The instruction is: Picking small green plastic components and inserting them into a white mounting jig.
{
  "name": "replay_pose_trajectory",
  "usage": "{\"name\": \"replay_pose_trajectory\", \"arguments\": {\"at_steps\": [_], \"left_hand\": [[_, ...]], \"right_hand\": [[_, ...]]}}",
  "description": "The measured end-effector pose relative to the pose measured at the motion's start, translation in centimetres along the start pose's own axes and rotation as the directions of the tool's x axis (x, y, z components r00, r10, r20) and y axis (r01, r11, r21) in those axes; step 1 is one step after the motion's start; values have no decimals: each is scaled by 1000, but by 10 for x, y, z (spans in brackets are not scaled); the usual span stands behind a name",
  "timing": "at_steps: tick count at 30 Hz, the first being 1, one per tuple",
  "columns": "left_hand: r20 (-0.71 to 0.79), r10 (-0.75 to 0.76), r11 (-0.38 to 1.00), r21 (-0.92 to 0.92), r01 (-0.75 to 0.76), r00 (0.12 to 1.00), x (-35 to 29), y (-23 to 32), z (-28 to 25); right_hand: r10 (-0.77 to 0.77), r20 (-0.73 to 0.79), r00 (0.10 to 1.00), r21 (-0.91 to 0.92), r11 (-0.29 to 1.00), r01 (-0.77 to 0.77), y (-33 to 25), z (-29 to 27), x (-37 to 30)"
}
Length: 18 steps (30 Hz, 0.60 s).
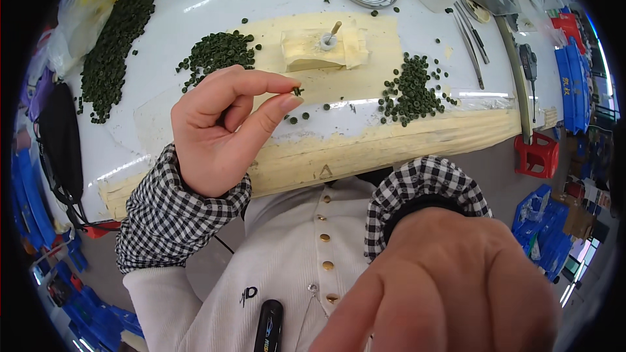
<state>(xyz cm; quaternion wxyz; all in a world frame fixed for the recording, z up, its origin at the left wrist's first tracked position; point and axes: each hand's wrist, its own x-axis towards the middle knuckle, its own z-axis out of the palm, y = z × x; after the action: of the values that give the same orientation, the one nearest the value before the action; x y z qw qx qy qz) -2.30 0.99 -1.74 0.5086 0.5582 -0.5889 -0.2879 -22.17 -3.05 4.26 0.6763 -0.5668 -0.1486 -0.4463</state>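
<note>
Dark green ringlike parts [114, 58] lie heaped on the white table [274, 3], at upper left, left of centre and right of centre in the frame. From where I stand, the right hand [443, 274] looms at lower right with its fingertips hidden, so I can't tell whether it grips anything. Near the centre, the left hand [212, 124] is pinching, thumb against forefinger, below and left of a pale block [312, 53]. Smallest of all, between those fingertips, sits one green piece [298, 91]. I'd say a light edge pinch suits it: squeezing harder could flick it away, and loose parts lying nearby would make it hard to pick out again.
</note>
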Motion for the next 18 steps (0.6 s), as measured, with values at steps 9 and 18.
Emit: {"name": "replay_pose_trajectory", "arguments": {"at_steps": [9, 18], "left_hand": [[16, -68, 997, -32, 68, 998, -3, 3, -4], [10, -159, 974, -162, 159, 987, 0, 1, -4]], "right_hand": [[283, -135, 949, -623, 721, -304, -4, -37, -9], [292, -133, 947, -988, 30, -149, 49, -53, -34]]}}
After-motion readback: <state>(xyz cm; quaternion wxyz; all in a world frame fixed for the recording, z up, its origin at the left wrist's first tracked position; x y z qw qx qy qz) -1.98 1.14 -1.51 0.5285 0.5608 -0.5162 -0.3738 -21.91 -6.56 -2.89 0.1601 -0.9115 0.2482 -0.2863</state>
